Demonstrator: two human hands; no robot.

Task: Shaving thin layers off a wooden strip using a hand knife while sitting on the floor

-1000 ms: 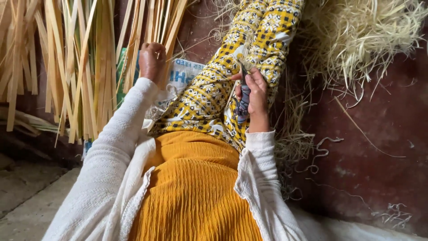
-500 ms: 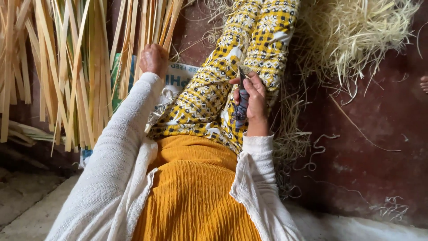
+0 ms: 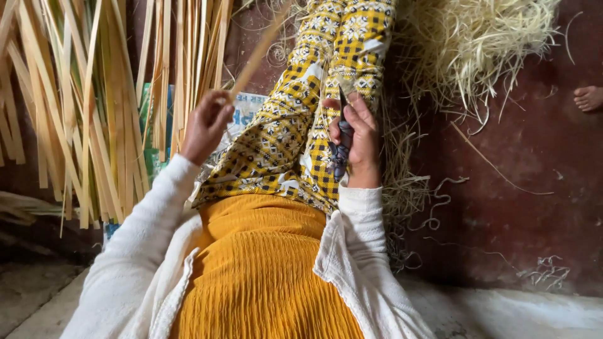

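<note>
The strip (image 3: 257, 53) in your left hand (image 3: 206, 124) is long, thin and pale. Its long line runs from your hand up and to the right, so the far tip points toward the top of the view, over your yellow patterned legs (image 3: 314, 100). The low end sits in your closed fingers. Your left grip is shut tight round that end.

Hold the strip near its end, as you do, but keep your wrist loose so the thin piece does not snap. Keep it away from the other strips (image 3: 94, 113) that stand in a bunch at your left, so it does not catch on them.

Your right hand (image 3: 355, 135) rests on your leg. Its grip is closed round a dark knife (image 3: 341, 144), with the blade pointing up, away from your body. Keep that blade turned away from your leg and your fingers.

A heap of shavings (image 3: 477, 50) lies on the red floor (image 3: 515, 226) at your right.
</note>
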